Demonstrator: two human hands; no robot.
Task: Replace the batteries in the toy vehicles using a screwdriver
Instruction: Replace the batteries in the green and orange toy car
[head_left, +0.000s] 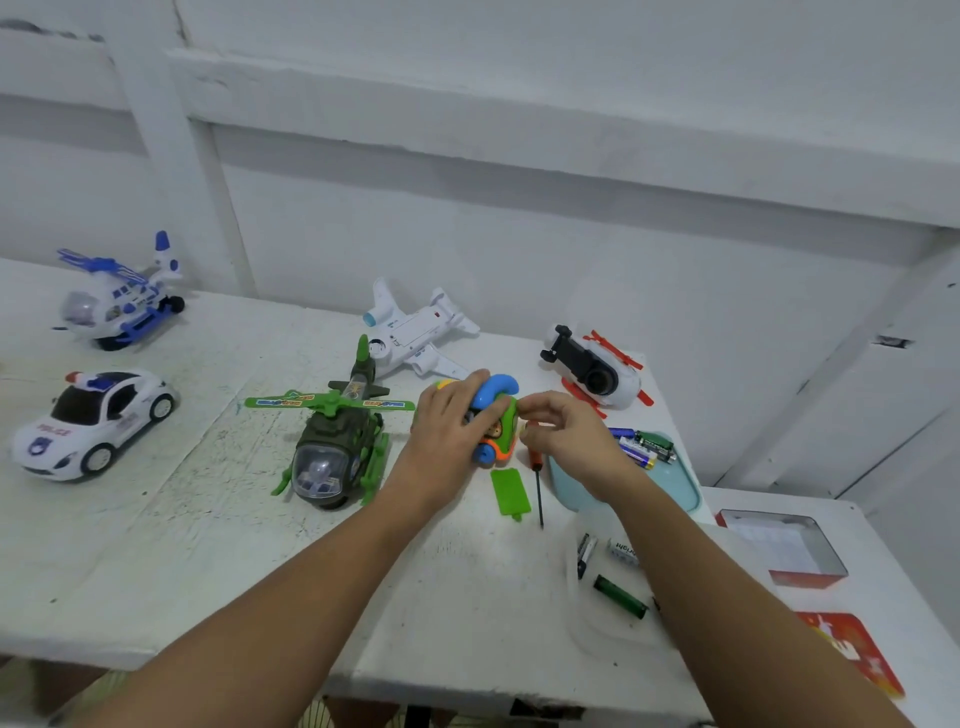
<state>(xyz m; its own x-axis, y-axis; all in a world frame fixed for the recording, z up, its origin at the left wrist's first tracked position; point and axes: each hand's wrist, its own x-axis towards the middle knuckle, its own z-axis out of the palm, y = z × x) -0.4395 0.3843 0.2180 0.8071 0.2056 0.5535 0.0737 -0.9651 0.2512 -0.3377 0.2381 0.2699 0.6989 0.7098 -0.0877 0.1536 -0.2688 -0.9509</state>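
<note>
Fingers (467, 388) of the left hand (449, 421) curl over the top of a small toy vehicle (496, 415) with a green, blue and orange body, and hold it down on the desk (208, 545) a little past the middle. The right hand (563, 434) is at the toy's right side. Its fingers are bent and bunched together against the green edge, and whether they pinch anything there cannot be told.

Nearest the person, a clear plastic tub (597, 639) lies partly under the right forearm, with a green battery (621, 596) and a black-and-white battery (586, 555) in it. To its right are a red lid (852, 649) and an open red tin (784, 551).

Just in front of the toy lies a loose green battery cover (510, 491). Beside it is a screwdriver (537, 478) with an orange handle, its black shaft pointing towards the person. A pale blue tray (675, 493) behind the right wrist holds several batteries (644, 447).

Left of the hands stands a green helicopter (332, 441), and well to the left a white police car (93, 423). Farther back, a white plane (415, 332) lies belly up and a white-and-red helicopter (597, 371) lies overturned. A white-and-blue helicopter (122, 299) stands at the far left.
</note>
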